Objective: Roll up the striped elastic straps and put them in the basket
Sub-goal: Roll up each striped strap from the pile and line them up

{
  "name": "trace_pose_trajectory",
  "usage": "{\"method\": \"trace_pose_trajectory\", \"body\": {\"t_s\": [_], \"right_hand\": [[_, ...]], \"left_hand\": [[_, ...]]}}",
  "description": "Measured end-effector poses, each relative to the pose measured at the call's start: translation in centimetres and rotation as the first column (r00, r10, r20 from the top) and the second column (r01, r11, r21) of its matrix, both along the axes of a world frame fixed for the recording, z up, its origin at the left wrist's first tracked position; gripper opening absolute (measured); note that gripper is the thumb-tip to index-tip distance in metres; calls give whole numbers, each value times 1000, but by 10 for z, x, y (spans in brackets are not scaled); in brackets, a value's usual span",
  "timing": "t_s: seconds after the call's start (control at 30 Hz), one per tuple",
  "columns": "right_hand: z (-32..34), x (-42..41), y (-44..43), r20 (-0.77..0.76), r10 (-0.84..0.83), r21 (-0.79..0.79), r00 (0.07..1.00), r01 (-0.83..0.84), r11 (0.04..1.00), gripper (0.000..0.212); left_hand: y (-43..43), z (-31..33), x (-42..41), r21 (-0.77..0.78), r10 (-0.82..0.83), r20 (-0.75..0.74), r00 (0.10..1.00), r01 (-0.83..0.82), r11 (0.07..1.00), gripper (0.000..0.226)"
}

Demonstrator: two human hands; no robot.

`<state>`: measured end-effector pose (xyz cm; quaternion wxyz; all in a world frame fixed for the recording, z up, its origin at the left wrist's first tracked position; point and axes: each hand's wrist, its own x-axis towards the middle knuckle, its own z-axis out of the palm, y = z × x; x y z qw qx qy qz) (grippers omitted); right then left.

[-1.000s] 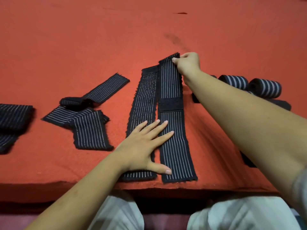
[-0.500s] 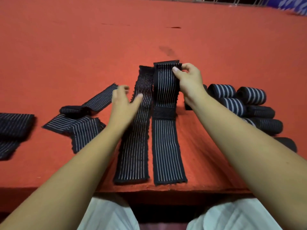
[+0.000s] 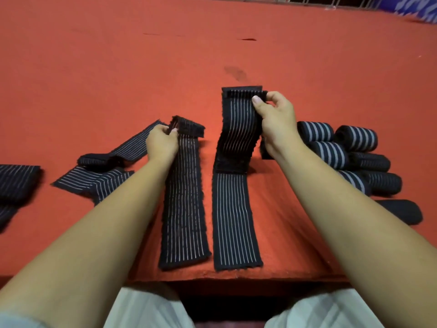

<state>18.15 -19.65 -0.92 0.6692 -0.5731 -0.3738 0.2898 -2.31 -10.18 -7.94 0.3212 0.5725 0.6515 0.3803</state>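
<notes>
Two long black straps with thin white stripes lie side by side on the red table, running away from me. My left hand [image 3: 162,142] pinches the far end of the left strap [image 3: 183,209], which is folded back over itself. My right hand [image 3: 275,119] grips the far end of the right strap [image 3: 234,218] and holds it lifted and curled toward me, so the strap bows up off the table past its black velcro patch [image 3: 233,162]. No basket is in view.
Several rolled straps [image 3: 344,150] lie in a heap at the right, close to my right forearm. Unrolled straps [image 3: 99,176] lie crumpled at the left, more at the far left edge [image 3: 16,183]. The table's front edge [image 3: 236,279] runs just above my lap.
My left hand left the near part of the straps, moved to the left strap's far end and took hold of it. The right hand lifted and curled its strap's end. The straps now lie apart.
</notes>
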Motion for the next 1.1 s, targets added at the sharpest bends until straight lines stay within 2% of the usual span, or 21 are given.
{"method": "trace_pose_trajectory", "body": {"t_s": [0.07, 0.1, 0.13, 0.17, 0.2, 0.27, 0.3, 0.33, 0.43, 0.53, 0.67, 0.83, 0.97, 1.03, 1.1], "right_hand": [[-3, -8, -2, -6, 41, 0, 999, -41, 999, 6], [-6, -11, -4, -9, 59, -6, 998, -59, 998, 6], [-9, -14, -4, -13, 76, -11, 997, -76, 997, 7], [-12, -18, -6, -20, 93, -12, 995, -93, 996, 8], [-16, -22, -7, -20, 99, -17, 995, -99, 995, 8], [-26, -27, -7, -20, 91, -32, 996, -91, 995, 6], [-32, -28, -7, -28, 89, -37, 996, -90, 995, 7], [-38, -29, -6, -33, 91, -37, 995, -93, 995, 10], [-53, -26, -1, 74, 76, -25, 994, -74, 997, 17], [-67, -21, 8, 210, -14, -24, 978, 19, 1000, 16], [-87, -18, 21, 297, -83, -25, 951, 94, 995, 13], [-82, -10, 32, 414, -159, 44, 896, 155, 987, 9], [-73, -11, 27, 373, -166, 183, 913, 103, 978, 11], [-69, -12, 25, 351, -148, 233, 924, 66, 970, 13], [-69, -12, 25, 357, -112, 194, 927, 44, 980, 11]], "left_hand": [[-9, 12, 2, 98, 40, -124, 991, -28, 995, 42], [-15, 17, 4, 228, 76, -178, 981, -34, 973, 45], [-22, 22, 7, 351, 71, -191, 979, 0, 936, 40], [-28, 27, 10, 437, -6, -139, 990, 67, 897, 29], [-34, 32, 16, 436, -144, -17, 989, 137, 889, 19], [-42, 42, 28, 273, -371, 306, 877, 292, 917, 28], [-43, 44, 32, 207, -404, 427, 809, 347, 915, 30], [-41, 41, 35, 178, -418, 473, 775, 381, 907, 28], [-30, 25, 41, 179, -418, 478, 773, 380, 908, 20], [-22, 8, 47, 153, -419, 516, 747, 401, 903, 17], [-15, -5, 51, 167, -483, 507, 714, 468, 868, 18], [3, -13, 48, 158, -418, 435, 798, 390, 907, 17], [10, -18, 41, 163, -316, 407, 857, 272, 948, 16], [6, -14, 41, 168, -323, 448, 834, 276, 946, 16], [-2, -8, 43, 181, -399, 485, 778, 357, 916, 15]]}}
